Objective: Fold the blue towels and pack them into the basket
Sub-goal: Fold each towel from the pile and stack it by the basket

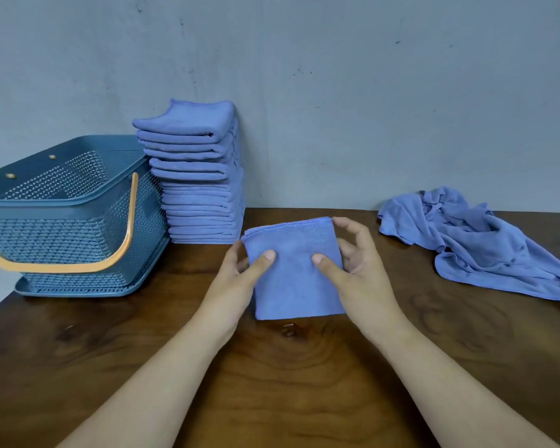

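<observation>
A folded blue towel (293, 279) is held just above the wooden table (272, 383) in the middle. My left hand (240, 273) grips its left edge, thumb on top and fingers underneath. My right hand (353, 263) grips its right edge the same way. A tall stack of folded blue towels (198, 176) stands against the wall behind. The blue perforated basket (62, 227) with an orange handle (123, 250) sits at the left; its inside shows no towels. Unfolded blue towels (479, 244) lie crumpled at the right.
A grey wall (337, 92) closes the table's far side. The basket stands near the table's left edge. Bare wood lies in front of my forearms and between the folded towel and the crumpled pile.
</observation>
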Tool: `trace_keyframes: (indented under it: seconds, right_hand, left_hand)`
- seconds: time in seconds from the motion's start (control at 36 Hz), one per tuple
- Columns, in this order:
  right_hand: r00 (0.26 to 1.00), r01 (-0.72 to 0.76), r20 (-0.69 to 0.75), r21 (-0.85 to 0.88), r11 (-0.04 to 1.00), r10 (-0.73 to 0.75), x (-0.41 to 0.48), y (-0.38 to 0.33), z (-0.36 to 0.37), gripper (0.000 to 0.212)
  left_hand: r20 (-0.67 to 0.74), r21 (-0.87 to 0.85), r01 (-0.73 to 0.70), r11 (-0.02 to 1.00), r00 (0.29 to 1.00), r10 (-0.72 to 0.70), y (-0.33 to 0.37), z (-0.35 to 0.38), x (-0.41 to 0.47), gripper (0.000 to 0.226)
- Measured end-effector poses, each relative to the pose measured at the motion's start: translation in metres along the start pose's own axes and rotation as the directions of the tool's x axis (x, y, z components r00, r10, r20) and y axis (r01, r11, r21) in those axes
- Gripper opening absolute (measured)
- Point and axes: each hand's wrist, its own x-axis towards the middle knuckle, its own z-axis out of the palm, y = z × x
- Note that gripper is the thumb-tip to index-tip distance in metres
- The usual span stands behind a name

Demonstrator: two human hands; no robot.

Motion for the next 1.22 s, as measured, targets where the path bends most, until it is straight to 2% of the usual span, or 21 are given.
trace_keyframes:
  seconds: [0.08,0.14,0.25,0.36,0.47,0.58,0.67,0.81,0.89,0.94,1.03,1.08,1.22]
  right_hand:
    - [0.999,0.048,-0.016,0.042,0.998,-0.047,0.0,-0.002,-0.002,0.055]
    - [0.996,0.065,-0.059,0.025,0.998,-0.063,0.0,0.001,-0.003,0.052]
    - [0.992,0.091,-0.082,-0.063,0.994,-0.096,0.002,0.008,-0.003,0.034]
    - [0.989,0.126,-0.047,-0.217,0.968,-0.139,0.001,0.013,-0.002,0.015]
    - [0.99,0.131,-0.003,-0.321,0.938,-0.139,-0.001,0.007,0.005,0.034]
    - [0.99,0.131,-0.004,-0.344,0.93,-0.141,0.003,-0.002,0.016,0.038]
    - [0.986,0.165,0.053,-0.352,0.921,-0.156,0.01,-0.009,0.026,0.041]
    - [0.958,0.261,0.218,-0.392,0.882,-0.186,0.036,-0.035,0.045,0.068]
    - [0.904,0.389,0.355,-0.445,0.807,-0.24,0.058,-0.055,0.059,0.08]
    - [0.879,0.443,0.384,-0.443,0.78,-0.281,0.075,-0.069,0.072,0.083]
    - [0.83,0.534,0.394,-0.355,0.767,-0.395,0.105,-0.095,0.094,0.082]
    - [0.805,0.567,0.362,-0.238,0.789,-0.469,0.131,-0.114,0.108,0.081]
    - [0.862,0.504,0.125,-0.115,0.856,-0.491,0.206,-0.148,0.146,0.081]
  left_hand:
    - [0.189,-0.166,0.051,0.985,0.982,-0.019,0.008,0.003,-0.008,0.052]
    - [0.204,-0.203,0.052,0.978,0.979,-0.01,0.009,0.007,-0.013,0.045]
    - [0.021,-0.169,-0.053,0.984,0.998,0.057,0.007,0.019,-0.017,0.04]
    - [-0.16,-0.051,-0.165,0.985,0.975,0.155,0.004,0.024,-0.017,0.032]
    - [-0.249,0.1,-0.288,0.952,0.92,0.304,0.003,0.026,-0.018,0.029]
    - [-0.3,0.226,-0.345,0.911,0.865,0.402,0.01,0.021,-0.02,0.028]
    - [-0.353,0.287,-0.367,0.885,0.819,0.453,0.018,0.012,-0.02,0.032]
    - [-0.436,0.328,-0.476,0.816,0.69,0.578,0.039,-0.007,-0.017,0.032]
    - [-0.506,0.272,-0.548,0.791,0.618,0.602,0.054,-0.021,-0.016,0.036]
    - [-0.575,0.224,-0.584,0.781,0.568,0.589,0.062,-0.029,-0.016,0.043]
    - [-0.637,0.09,-0.663,0.743,0.535,0.554,0.071,-0.039,-0.014,0.04]
    - [-0.652,0.069,-0.683,0.728,0.521,0.551,0.074,-0.043,-0.013,0.037]
    - [-0.626,0.106,-0.651,0.752,0.544,0.559,0.062,-0.046,-0.009,0.035]
